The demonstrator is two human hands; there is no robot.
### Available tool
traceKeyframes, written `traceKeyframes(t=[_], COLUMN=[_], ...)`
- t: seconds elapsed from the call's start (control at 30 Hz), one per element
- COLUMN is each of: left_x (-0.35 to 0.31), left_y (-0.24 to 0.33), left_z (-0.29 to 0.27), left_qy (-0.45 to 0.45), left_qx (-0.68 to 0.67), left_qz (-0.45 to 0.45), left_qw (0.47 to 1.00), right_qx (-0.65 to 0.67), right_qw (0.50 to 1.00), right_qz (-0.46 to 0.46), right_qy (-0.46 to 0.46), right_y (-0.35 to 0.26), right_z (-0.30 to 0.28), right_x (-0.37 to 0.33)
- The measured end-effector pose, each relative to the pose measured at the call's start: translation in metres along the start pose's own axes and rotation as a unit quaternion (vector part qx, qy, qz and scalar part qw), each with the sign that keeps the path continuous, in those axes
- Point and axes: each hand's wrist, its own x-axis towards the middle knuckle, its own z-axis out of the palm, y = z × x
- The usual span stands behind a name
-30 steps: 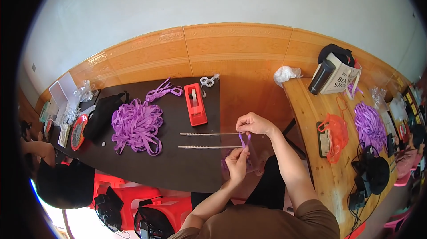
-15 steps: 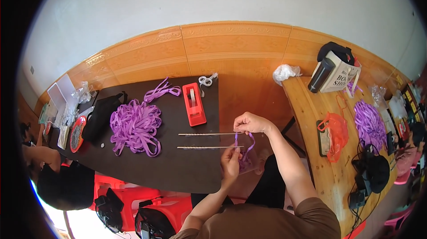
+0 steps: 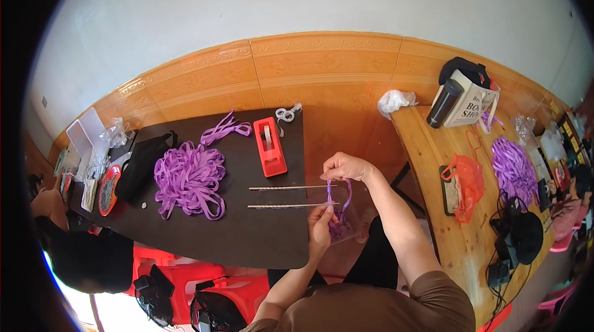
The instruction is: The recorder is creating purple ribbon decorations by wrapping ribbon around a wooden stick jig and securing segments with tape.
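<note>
Two thin metal rods with twisted left ends, like long drill bits, lie parallel on the dark table; the upper rod point(image 3: 288, 188) and the lower rod point(image 3: 286, 206) both jut past its right edge. A purple ribbon point(image 3: 330, 192) runs between their free ends, with a loop hanging to the right. My right hand point(image 3: 348, 167) is closed in a pinch on the ribbon at the upper rod. Below, my left hand point(image 3: 320, 225) has thumb and fingers closed on the ribbon near the lower rod's tip. More ribbon sits in a clear container point(image 3: 350, 228) under my hands.
On the dark table point(image 3: 272, 239) lie a purple ribbon heap point(image 3: 189, 177), a red tape dispenser point(image 3: 270, 146), scissors point(image 3: 284, 114) and a black bag point(image 3: 139, 168). The wooden table point(image 3: 427, 165) holds a tumbler point(image 3: 445, 104) and an orange plastic bag point(image 3: 467, 187). Another person point(image 3: 80, 251) sits left.
My right hand has shifted slightly left along the upper rod. The ribbon between the rods now looks straighter. My left hand stays nearly in place.
</note>
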Motion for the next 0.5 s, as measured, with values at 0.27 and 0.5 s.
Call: traceKeyframes(t=[0.27, 0.5], left_x=[0.006, 0.006], left_y=[-0.011, -0.005], left_z=[-0.008, -0.003], left_qy=[0.029, 0.035], left_qx=[0.046, -0.019], left_qz=[0.000, -0.023], left_qw=[0.999, 0.999], right_qx=[0.205, 0.398], right_qw=[0.977, 0.909], right_qz=[-0.005, 0.019], right_qy=[0.063, 0.120], right_y=[0.069, 0.163], right_z=[0.027, 0.094], right_x=[-0.008, -0.030])
